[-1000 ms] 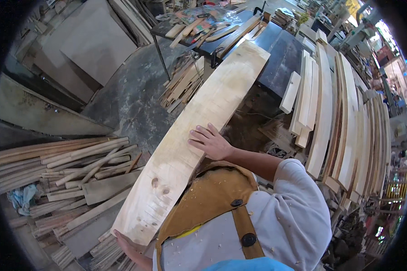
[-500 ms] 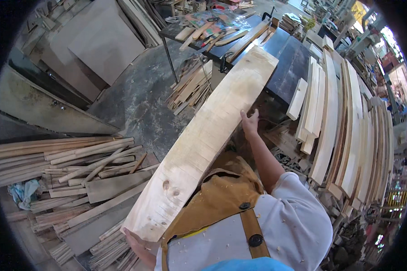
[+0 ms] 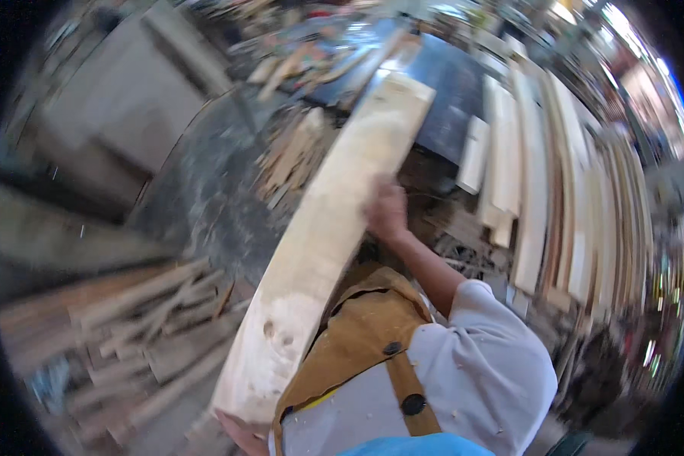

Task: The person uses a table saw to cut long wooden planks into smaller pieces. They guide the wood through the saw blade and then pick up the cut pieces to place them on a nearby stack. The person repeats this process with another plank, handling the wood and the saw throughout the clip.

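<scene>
A long, wide pale wooden plank (image 3: 323, 220) with dark knots near its close end runs slantwise in front of me, from my lower left up toward a dark blue table. My right hand (image 3: 386, 209) grips its right edge about midway along. That hand is smeared by motion, with the fingers bent against the wood. At the plank's near end, low in the picture, my left hand (image 3: 239, 435) holds the end from below. Most of its fingers are hidden by the wood.
The blue-topped table (image 3: 452, 99) stands ahead, with wood strips on it. Pale boards (image 3: 532, 175) lie in rows at the right. A heap of sticks (image 3: 152, 327) covers the floor at the left, and offcuts (image 3: 292, 152) lie beyond the plank. Large sheets (image 3: 121, 91) lean behind.
The view has turned and blurred. The plank's far end now appears further left and the plank steeper. My right hand has gone from spread at the edge to closed on it.
</scene>
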`<action>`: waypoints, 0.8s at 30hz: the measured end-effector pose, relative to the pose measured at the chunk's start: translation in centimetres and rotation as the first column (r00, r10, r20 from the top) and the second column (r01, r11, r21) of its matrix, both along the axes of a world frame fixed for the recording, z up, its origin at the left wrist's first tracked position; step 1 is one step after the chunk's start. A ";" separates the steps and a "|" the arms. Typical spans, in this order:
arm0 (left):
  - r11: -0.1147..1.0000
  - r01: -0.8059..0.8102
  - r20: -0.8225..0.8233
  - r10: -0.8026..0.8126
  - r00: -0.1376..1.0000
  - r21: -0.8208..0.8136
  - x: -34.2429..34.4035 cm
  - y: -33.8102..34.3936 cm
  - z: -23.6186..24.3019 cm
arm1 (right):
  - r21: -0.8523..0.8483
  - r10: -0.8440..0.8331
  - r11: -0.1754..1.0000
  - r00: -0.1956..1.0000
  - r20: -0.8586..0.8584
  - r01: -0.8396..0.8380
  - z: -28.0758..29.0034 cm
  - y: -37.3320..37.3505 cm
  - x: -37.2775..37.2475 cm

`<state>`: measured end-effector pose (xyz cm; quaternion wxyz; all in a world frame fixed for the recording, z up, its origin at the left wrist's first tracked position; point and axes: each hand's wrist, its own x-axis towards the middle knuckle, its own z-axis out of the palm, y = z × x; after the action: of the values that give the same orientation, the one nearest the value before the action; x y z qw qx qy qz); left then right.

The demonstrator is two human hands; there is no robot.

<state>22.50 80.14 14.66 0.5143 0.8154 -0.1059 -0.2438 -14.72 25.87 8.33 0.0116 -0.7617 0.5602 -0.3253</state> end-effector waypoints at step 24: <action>0.873 0.157 0.033 -0.160 0.987 -0.461 11.1 -22.2 8.6 | -0.429 0.712 0.596 0.694 -0.109 -0.679 22.6 6.9 8.0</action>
<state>33.58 57.97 23.30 0.6721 0.6573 -0.2257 -0.2555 -6.68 32.76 30.89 -0.0133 -0.8887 0.1299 -0.4394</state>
